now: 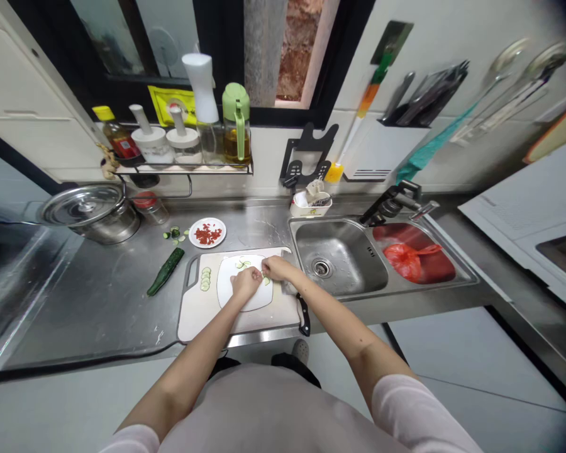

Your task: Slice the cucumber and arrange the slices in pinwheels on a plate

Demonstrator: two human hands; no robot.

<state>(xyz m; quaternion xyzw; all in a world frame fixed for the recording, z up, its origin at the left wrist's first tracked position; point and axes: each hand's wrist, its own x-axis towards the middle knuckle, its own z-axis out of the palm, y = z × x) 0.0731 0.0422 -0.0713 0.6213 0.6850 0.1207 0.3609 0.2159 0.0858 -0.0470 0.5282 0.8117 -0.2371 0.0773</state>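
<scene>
On a beige cutting board [188,324] lies a white plate [229,296] with thin cucumber slices [243,265] near its far side. Over the middle of the plate, my left hand [246,283] has its fingers pinched together; what they hold is too small to make out. My right hand [277,268] is at the plate's right edge, its fingertips closed on a cucumber slice [265,277]. A row of cucumber slices [205,279] rests on the board's left part. The cleaver [304,314] lies along the board's right edge, its blade partly hidden by my right arm.
A cucumber [165,272] lies left of the board, with cucumber scraps [175,233] beyond it. Behind the board is a small plate of red pieces [208,234]. A lidded pot [99,217] stands back left. The sink [339,261] is at right, with a red bag [405,261].
</scene>
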